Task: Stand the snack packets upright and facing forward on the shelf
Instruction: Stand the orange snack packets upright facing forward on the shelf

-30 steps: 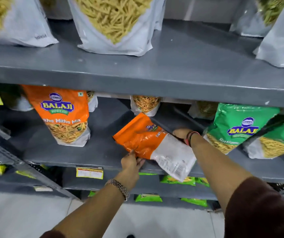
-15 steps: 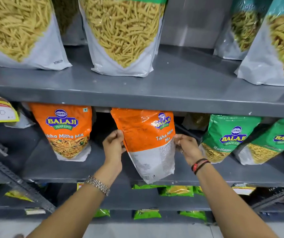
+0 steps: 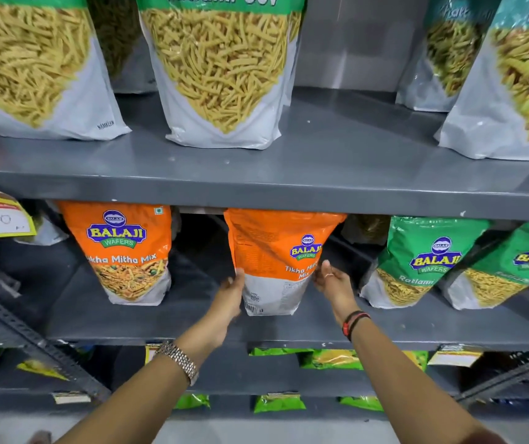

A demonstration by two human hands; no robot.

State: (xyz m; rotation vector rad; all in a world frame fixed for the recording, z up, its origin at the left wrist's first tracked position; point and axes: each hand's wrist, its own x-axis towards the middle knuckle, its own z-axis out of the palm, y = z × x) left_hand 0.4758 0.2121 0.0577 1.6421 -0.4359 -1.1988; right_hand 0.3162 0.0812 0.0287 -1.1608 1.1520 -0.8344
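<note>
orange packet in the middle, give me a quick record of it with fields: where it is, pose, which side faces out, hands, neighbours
item: orange packet, Tikha Mitha Mix
location: middle shelf, in the centre
pose: upright, base on the shelf
facing: printed back panel with barcode faces out, not the front
left hand: against its lower left edge
right hand: against its lower right edge
left neighbour: orange front-facing packet, apart
right neighbour: green packet, leaning
</note>
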